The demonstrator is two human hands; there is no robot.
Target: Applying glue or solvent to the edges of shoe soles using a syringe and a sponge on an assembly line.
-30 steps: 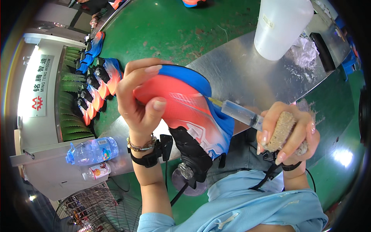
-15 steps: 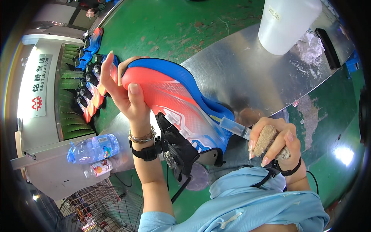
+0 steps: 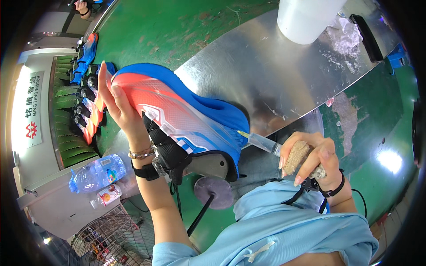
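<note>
An orange-red, white and blue sneaker point(image 3: 177, 108) with a thick blue sole lies tilted on its side in the air, a grey last point(image 3: 213, 165) showing at its collar. My left hand point(image 3: 125, 114) grips it at the toe, some fingers hidden behind it. Black straps hang by its laces, next to my left wrist. My right hand point(image 3: 326, 162) is closed round a clear syringe point(image 3: 264, 142) with a yellowish tip. That tip is at the heel, near the sole's edge; whether it touches cannot be told. A tan, rough block point(image 3: 296, 158) is also held between my right fingers.
Beyond the sneaker lies a shiny metal tabletop point(image 3: 230, 66) with a white tub point(image 3: 306, 20), crumpled paper point(image 3: 344, 37) and a black bar point(image 3: 366, 37). Several sneakers stand by a green rack point(image 3: 66, 117) at left. Two bottles point(image 3: 100, 173) and a wire fan guard point(image 3: 113, 239) are near my left arm.
The sneaker and my left hand have shifted left and turned, showing more of the collar and last. The syringe tip has moved along the heel. Another person's hand shows at top left.
</note>
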